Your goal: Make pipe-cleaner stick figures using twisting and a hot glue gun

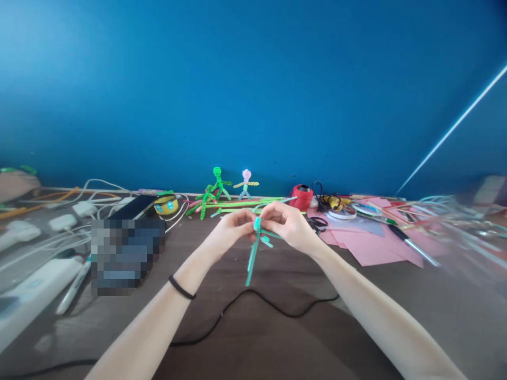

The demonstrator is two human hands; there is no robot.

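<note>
Above the brown table (277,338), my left hand (232,228) and my right hand (289,224) meet at the top of a teal pipe cleaner figure (255,248). Both hands pinch it with closed fingers. Its long ends hang down toward the table, and short bent pieces stick out to the right under my right hand. A black band sits on my left wrist.
A green pipe cleaner figure (217,184) and a pale purple one (246,183) stand by the blue wall. Loose pipe cleaners (237,205), a red spool (301,197), pink paper (372,245), tape rolls, a pen (412,244), white cables (47,221) and a black cord (253,303) lie around.
</note>
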